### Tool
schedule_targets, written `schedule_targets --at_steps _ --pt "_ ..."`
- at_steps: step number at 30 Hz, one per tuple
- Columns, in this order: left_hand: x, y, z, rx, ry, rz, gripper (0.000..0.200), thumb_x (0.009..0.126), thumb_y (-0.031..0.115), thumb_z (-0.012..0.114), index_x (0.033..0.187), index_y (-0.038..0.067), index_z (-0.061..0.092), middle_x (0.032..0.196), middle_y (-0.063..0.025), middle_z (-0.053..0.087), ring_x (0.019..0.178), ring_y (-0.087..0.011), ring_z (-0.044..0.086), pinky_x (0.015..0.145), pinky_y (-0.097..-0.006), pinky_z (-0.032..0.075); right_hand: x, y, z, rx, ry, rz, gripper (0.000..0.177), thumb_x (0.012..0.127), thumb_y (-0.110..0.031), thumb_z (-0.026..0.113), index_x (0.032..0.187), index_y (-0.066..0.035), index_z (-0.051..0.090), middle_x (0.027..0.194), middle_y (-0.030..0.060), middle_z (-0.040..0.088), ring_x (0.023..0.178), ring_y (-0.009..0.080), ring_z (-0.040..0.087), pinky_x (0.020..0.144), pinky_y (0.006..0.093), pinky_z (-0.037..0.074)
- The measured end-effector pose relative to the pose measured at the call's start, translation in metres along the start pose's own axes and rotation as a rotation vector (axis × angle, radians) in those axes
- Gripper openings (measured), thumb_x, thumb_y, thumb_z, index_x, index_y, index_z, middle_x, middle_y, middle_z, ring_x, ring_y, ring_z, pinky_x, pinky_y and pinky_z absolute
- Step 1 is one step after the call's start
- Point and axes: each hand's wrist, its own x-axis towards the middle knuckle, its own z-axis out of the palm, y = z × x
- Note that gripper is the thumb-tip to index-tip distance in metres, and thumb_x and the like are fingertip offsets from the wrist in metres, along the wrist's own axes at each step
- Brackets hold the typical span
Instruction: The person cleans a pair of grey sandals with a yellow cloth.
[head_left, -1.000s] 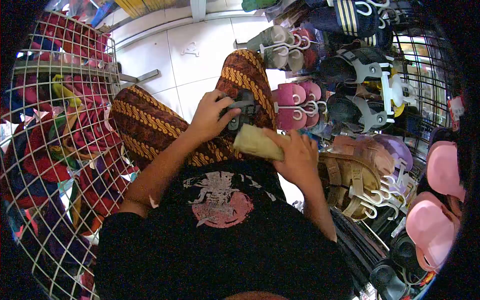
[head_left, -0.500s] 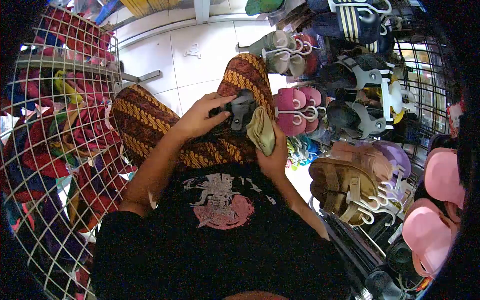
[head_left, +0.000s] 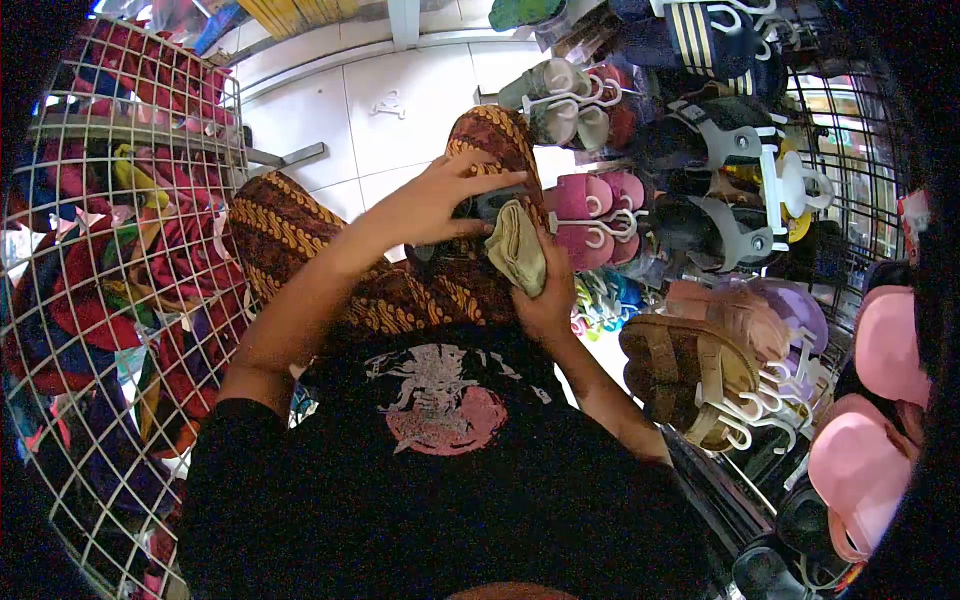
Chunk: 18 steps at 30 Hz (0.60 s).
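A folded olive-beige cloth (head_left: 517, 252) rests in my right hand (head_left: 545, 297), whose fingers curl behind it near my right thigh. Across from it, my left hand (head_left: 435, 205) reaches over my lap with its fingers spread. The left thumb is close to the cloth's near edge, while the longer fingers extend over a dark item with a grey piece (head_left: 493, 205). Most of that item is covered by my left hand and the cloth; its kind is hard to make out. Patterned brown trousers (head_left: 420, 298) lie beneath both hands.
On my right, a rack holds pink sandals (head_left: 590, 245), brown sandals (head_left: 685, 370) and black sandals (head_left: 700, 225) on plastic hangers. A wire mesh basket (head_left: 120, 240) full of colourful cloth stands on the left. One white hanger (head_left: 388, 103) lies on the tiled floor.
My left hand has lifted off the dark item and moved right toward the cloth, its fingers spreading. My right hand keeps the cloth at nearly the same place.
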Motion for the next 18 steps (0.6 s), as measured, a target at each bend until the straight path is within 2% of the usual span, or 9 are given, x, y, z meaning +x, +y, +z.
schedule_targets --at_steps 3,4,6,7,10,13,16,18 --pt "0.019 -0.016 0.003 -0.002 -0.121 0.186 0.067 0.083 0.025 0.074 0.144 0.026 0.049 0.137 -0.0175 0.052 0.131 -0.0353 0.047 0.11 -0.0453 0.038 0.001 0.002 -0.002 0.047 0.002 -0.015 0.084 0.066 0.002 0.066 0.146 -0.006 0.041 0.118 0.0197 0.053 0.113 0.0384 0.054 0.098 0.0442 0.044" --pt "0.022 -0.021 0.006 0.0 -0.117 0.215 0.065 0.082 0.022 0.075 0.142 0.021 0.05 0.134 -0.0157 0.056 0.132 -0.0332 0.047 0.111 -0.0438 0.036 0.001 0.004 -0.002 0.072 0.0 -0.017 0.084 0.066 0.001 0.067 0.146 -0.006 0.04 0.119 0.0198 0.053 0.113 0.0385 0.054 0.099 0.0442 0.044" --pt "0.029 -0.03 0.015 -0.256 -0.182 0.187 0.063 0.081 0.02 0.075 0.14 0.016 0.051 0.133 -0.0153 0.056 0.131 -0.0338 0.048 0.111 -0.0432 0.036 0.002 0.005 -0.002 0.075 0.011 -0.027 0.086 0.065 0.001 0.068 0.146 -0.006 0.039 0.121 0.02 0.052 0.114 0.0386 0.054 0.1 0.0443 0.043" --pt "0.032 -0.03 0.015 -0.384 -0.216 0.17 0.063 0.081 0.019 0.075 0.139 0.013 0.051 0.133 -0.0152 0.056 0.13 -0.034 0.048 0.111 -0.0429 0.036 0.002 0.004 -0.001 0.053 0.024 -0.034 0.087 0.065 0.001 0.068 0.146 -0.006 0.039 0.122 0.0202 0.052 0.114 0.0387 0.054 0.1 0.0443 0.043" --pt "0.029 -0.028 0.017 -0.324 -0.169 0.101 0.062 0.078 0.018 0.077 0.134 0.008 0.053 0.13 -0.0147 0.056 0.125 -0.0339 0.051 0.108 -0.0425 0.039 0.002 0.002 -0.002 0.024 0.033 -0.024 0.089 0.064 0.001 0.07 0.147 -0.005 0.038 0.126 0.0205 0.051 0.117 0.0391 0.053 0.101 0.0445 0.042" --pt "0.031 -0.03 0.019 -0.39 -0.153 0.039 0.067 0.075 0.023 0.079 0.135 0.008 0.052 0.126 -0.0156 0.055 0.12 -0.0337 0.052 0.106 -0.0416 0.041 0.002 0.002 0.0 0.004 0.053 -0.026 0.088 0.065 0.001 0.071 0.146 -0.005 0.038 0.128 0.0204 0.052 0.119 0.0392 0.053 0.103 0.0443 0.042" --pt "0.027 -0.031 0.026 -0.266 -0.164 -0.129 0.071 0.076 0.034 0.08 0.134 0.006 0.05 0.122 -0.0179 0.054 0.117 -0.0338 0.053 0.103 -0.0414 0.043 0.002 0.007 0.004 0.047 0.097 -0.018 0.083 0.07 0.0 0.072 0.146 -0.003 0.038 0.13 0.0209 0.052 0.122 0.0382 0.052 0.105 0.0435 0.04" --pt "0.019 -0.026 0.032 -0.198 -0.029 -0.298 0.075 0.077 0.04 0.08 0.134 0.004 0.049 0.12 -0.0195 0.053 0.116 -0.0327 0.053 0.102 -0.0425 0.043 0.0 0.014 0.009 0.135 0.135 0.045 0.079 0.074 -0.001 0.071 0.146 -0.001 0.037 0.131 0.0213 0.052 0.123 0.0371 0.052 0.106 0.0431 0.04"
